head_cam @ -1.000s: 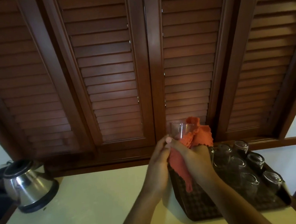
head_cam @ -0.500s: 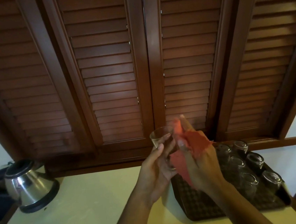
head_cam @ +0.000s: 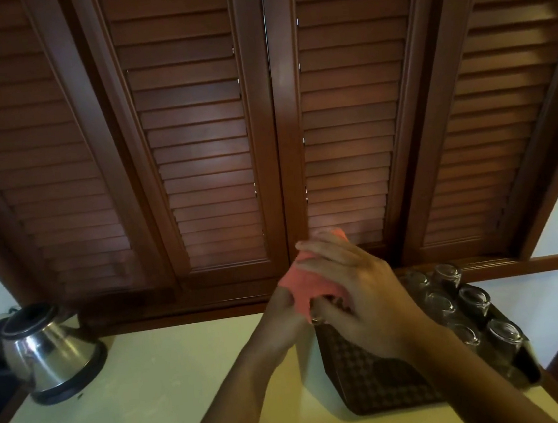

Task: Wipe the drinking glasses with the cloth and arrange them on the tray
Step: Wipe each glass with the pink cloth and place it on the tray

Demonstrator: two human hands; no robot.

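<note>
My right hand lies over an orange-pink cloth, its fingers curved around the cloth and the drinking glass wrapped inside it. The glass is almost fully hidden; only a bit of its rim shows below the cloth. From the left, my left hand grips the covered glass. Both hands hover above the near left corner of a dark checked tray. Several clear glasses stand upside down in rows on the tray's right half.
A steel kettle on a black base stands at the left of the cream table. Brown louvred shutters fill the wall behind. The table's right edge runs just past the tray.
The glass was bare in my left hand with the cloth beside it. The cloth now covers it, my right hand has closed over both, and the hands have dropped slightly.
</note>
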